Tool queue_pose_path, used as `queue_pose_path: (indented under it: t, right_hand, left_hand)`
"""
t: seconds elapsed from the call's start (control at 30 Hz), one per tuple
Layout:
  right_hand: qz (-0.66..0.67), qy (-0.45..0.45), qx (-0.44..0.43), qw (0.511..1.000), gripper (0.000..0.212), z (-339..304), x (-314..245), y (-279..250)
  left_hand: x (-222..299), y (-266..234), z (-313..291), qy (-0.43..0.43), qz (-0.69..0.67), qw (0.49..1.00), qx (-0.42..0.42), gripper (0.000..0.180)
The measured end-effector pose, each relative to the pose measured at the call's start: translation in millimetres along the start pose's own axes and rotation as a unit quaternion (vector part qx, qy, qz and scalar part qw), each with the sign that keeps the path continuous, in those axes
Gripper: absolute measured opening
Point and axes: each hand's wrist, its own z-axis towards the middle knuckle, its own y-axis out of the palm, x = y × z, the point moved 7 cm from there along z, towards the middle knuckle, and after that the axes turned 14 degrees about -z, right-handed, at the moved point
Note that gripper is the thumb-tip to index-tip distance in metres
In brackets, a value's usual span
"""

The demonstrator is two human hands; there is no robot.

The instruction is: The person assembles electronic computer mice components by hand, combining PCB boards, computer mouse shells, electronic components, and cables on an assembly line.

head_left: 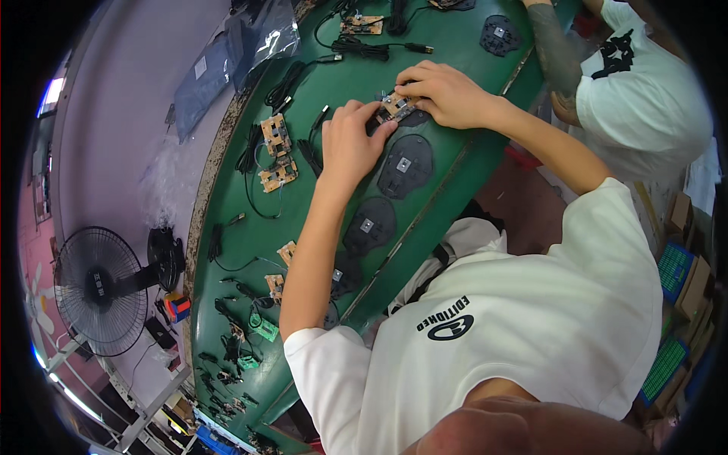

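Head view: your left hand [350,140] and right hand [447,95] apart from each other, fingers of both gripping board [395,108] from two sides. Board at dark base [417,119] on green bench [462,45], partly over it; cannot tell whether seated. Judged by layout, this unit under way, not finished. Seemingly left: nearer bases [405,178] in row, two in full sight with no board on top, others partly behind your left forearm [309,258]. Loose boards [276,135] with cables [246,158] lie left of your left hand, off bases.
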Motion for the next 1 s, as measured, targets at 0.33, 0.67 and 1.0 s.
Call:
queue_pose_path:
  t: [0.33, 0.67, 1.0]
  right_hand:
    - [0.050, -0.031, 0.028, 0.998, 0.040, 11, -8, 2]
    - [-0.003, -0.040, 0.026, 0.999, 0.034, 6, -11, 3]
    - [-0.062, -0.038, 0.006, 0.997, 0.033, 4, -24, 4]
  left_hand:
    - [-3, -19, -2, -0.024, -0.007, 0.999, 0.027, 0.051]
    - [8, -14, -11, 0.031, 0.001, 0.998, 0.060, 0.039]
    - [7, -11, -7, 0.052, 0.042, 0.997, 0.045, 0.038]
